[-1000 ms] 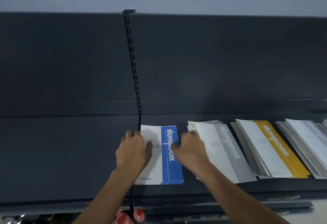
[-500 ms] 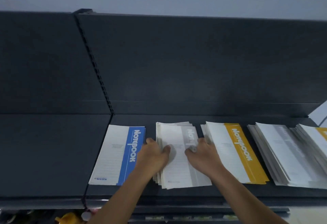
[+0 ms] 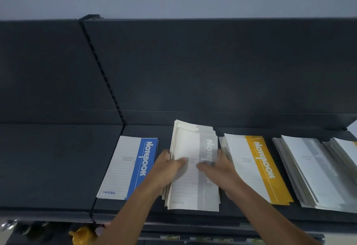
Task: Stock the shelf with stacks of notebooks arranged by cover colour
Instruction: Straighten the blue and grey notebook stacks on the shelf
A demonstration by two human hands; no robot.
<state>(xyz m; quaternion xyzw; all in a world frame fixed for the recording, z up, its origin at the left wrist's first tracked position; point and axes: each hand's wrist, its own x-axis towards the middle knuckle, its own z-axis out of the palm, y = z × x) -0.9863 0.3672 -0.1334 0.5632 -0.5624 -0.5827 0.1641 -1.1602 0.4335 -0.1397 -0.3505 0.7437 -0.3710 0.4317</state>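
Note:
A stack of grey-striped notebooks (image 3: 191, 190) lies on the dark shelf (image 3: 58, 167), its far end lifted and its edges uneven. My left hand (image 3: 166, 169) grips the stack's left edge with the thumb on top. My right hand (image 3: 218, 167) holds its right edge, thumb on the cover. Left of it lies a blue-striped notebook stack (image 3: 127, 167), flat and untouched. On the other side sits a yellow-striped stack (image 3: 257, 169), with another grey-striped stack (image 3: 313, 173) beyond it.
A slotted upright (image 3: 104, 74) splits the shelf's back panel. One more yellow-striped stack (image 3: 347, 146) shows at the far right edge. Below the shelf front are a yellow object (image 3: 83, 233) and a metal piece (image 3: 8, 224). The shelf's left bay holds nothing.
Both hands left the blue-striped stack and moved right onto the grey-striped stack. They now clasp its two sides, and its far end has risen. My view has shifted right.

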